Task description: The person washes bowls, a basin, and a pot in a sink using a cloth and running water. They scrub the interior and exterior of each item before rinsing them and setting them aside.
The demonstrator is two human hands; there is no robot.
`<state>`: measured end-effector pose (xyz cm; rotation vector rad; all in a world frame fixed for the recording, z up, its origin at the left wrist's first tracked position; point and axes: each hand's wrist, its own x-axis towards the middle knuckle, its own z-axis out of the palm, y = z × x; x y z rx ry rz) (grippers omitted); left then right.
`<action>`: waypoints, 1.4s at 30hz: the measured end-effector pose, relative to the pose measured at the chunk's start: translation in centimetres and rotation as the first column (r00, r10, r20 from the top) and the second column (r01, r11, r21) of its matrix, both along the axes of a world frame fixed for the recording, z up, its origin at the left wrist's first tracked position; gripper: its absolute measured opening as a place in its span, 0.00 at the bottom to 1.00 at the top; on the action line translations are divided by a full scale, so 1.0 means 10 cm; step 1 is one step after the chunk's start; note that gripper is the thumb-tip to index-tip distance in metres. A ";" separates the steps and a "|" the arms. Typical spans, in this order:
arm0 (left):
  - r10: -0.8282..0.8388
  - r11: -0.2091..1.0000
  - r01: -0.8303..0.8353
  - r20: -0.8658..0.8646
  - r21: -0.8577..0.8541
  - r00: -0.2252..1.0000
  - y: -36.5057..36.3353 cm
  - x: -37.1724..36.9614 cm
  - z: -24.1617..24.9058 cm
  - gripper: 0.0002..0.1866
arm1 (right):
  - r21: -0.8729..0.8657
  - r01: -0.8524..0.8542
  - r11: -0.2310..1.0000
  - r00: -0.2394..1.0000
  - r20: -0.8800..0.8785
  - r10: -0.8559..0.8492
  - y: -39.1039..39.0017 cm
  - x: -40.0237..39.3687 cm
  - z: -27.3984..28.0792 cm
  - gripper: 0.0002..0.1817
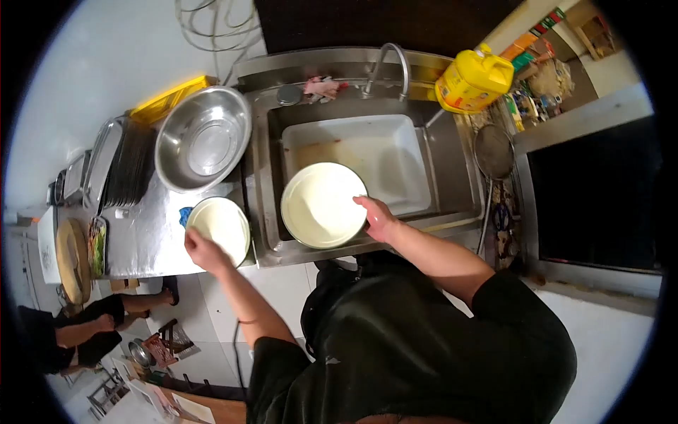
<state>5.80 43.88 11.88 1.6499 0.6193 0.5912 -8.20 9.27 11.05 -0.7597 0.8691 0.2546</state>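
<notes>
A large cream-coloured bowl [321,205] with a thin dark rim is held over the front edge of the sink. My right hand [379,219] grips its right side, thumb over the rim and the other fingers hidden underneath. On the left, a smaller cream bowl [224,227] is at the right end of the metal counter. My left hand [204,251] has its fingers closed at that bowl's lower left rim. The steel sink [452,162] holds a white rectangular basin [385,152] with brownish stains in it.
A wide steel bowl [205,141] sits on the counter [152,244], beside stacked dark trays [131,166]. A curved faucet [404,67], a yellow jug [474,81] and a strainer [493,152] edge the sink. Another person's legs [138,305] show at lower left.
</notes>
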 end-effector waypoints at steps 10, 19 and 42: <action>-0.279 0.910 0.407 -0.841 -0.078 0.464 1.32 1.08 -0.38 0.27 | -0.009 -0.130 0.991 0.992 -0.005 0.130 0.46 0.04 0.31 0.26; -0.404 0.892 0.450 -0.525 -0.045 0.749 1.55 1.26 -0.85 0.13 | -0.139 -0.241 0.961 0.952 0.157 0.262 1.07 0.51 0.51 0.25; -0.276 0.601 0.463 0.375 -0.651 0.885 0.64 0.38 0.88 0.06 | -0.739 -0.406 0.538 0.807 -0.014 0.590 2.24 1.54 0.22 0.22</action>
